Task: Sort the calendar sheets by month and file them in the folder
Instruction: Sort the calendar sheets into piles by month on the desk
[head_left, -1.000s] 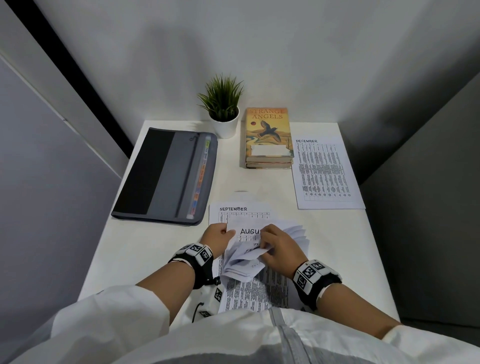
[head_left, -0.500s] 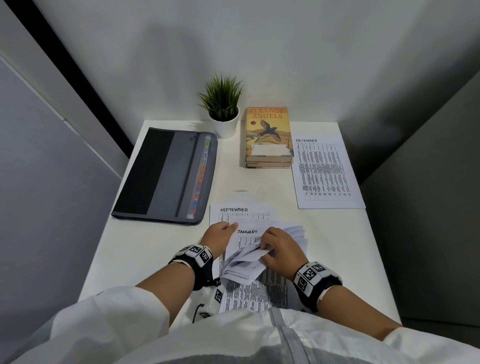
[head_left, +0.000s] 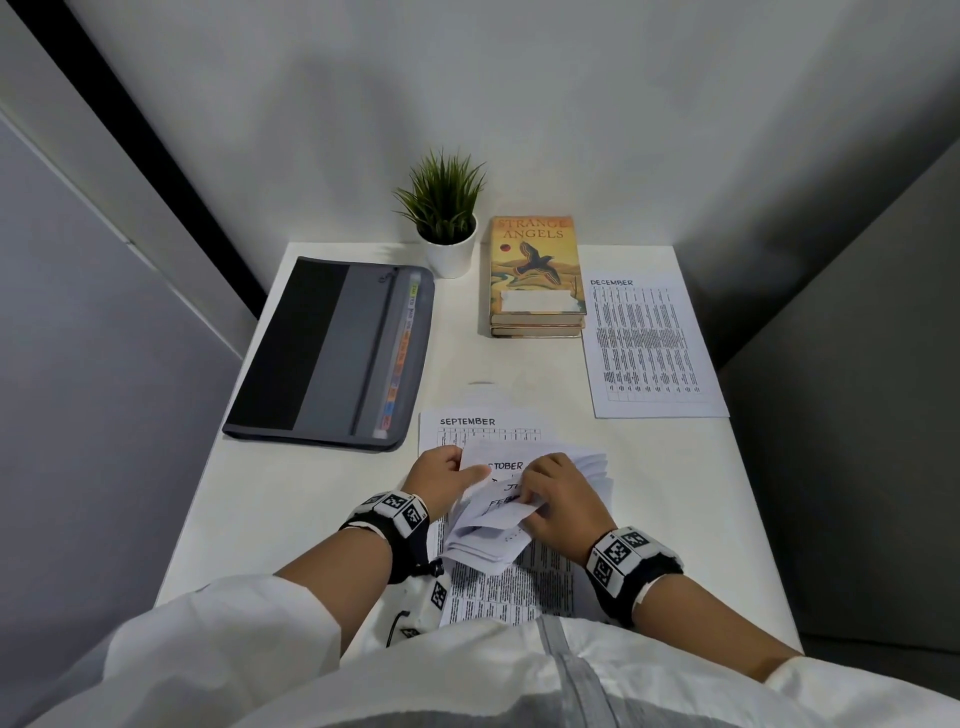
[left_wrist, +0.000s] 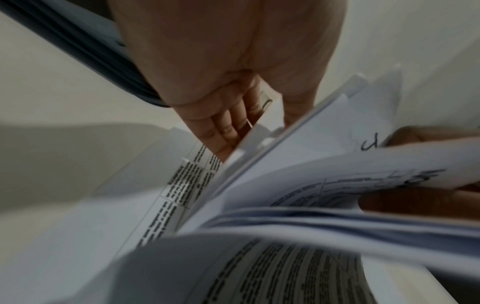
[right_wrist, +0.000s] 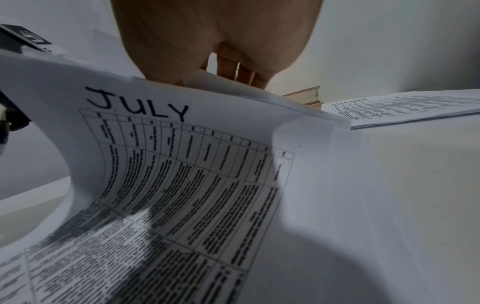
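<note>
A stack of white calendar sheets lies at the near middle of the white table, its near ends curled up. My left hand pinches the sheets' upper left corners, thumb on the OCTOBER page. My right hand grips the curled-back sheets, among them the JULY sheet. The SEPTEMBER sheet lies flat underneath, its top showing. A DECEMBER sheet lies apart at the right. The grey zip folder, with coloured tabs, lies closed at the left.
A potted green plant stands at the table's back edge. Beside it lie two stacked books, the top one titled Strange Angels. Grey walls close in the table on both sides and behind.
The sheets have been leafed through: AUGUST showed on top a second ago, then JANUARY, and now OCTOBER. Both hands stayed in place on the stack.
</note>
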